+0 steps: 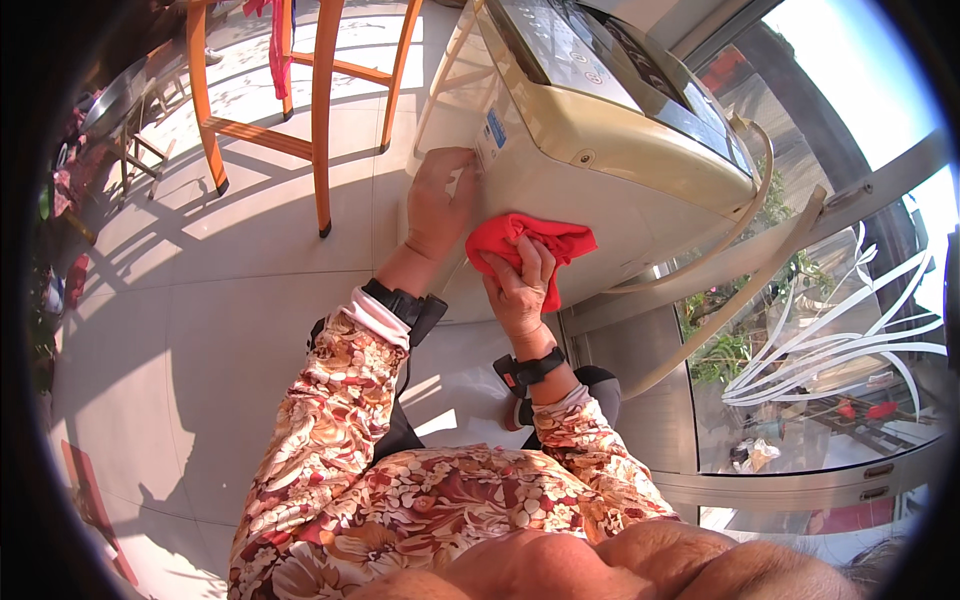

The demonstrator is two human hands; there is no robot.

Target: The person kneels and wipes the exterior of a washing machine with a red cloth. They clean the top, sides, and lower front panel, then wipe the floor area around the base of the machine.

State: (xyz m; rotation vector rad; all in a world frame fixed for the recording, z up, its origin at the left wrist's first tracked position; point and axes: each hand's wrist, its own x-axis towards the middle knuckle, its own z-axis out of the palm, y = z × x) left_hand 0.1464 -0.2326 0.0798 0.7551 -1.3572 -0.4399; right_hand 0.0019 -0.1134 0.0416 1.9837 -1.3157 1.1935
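Note:
Before me stands a washing machine [630,146] with a pale body and a dark glass lid. My right hand [521,289] grips a bunched red cloth [536,232], which lies against the machine's side panel. Up and to the left, my left hand [442,199] is at the panel's edge. Its fingers are bent, with a gap beside the thumb, and no object shows in it. The fingertips are close to a small blue label [495,129] on the panel; whether they press on the surface is hard to tell.
A tall orange wooden stool [322,112] stands on the tiled floor [277,330] at the upper left. Pale hoses [720,326] run from the machine past a glass door [810,390] with a white plant pattern. A metal basin [112,94] is at far left.

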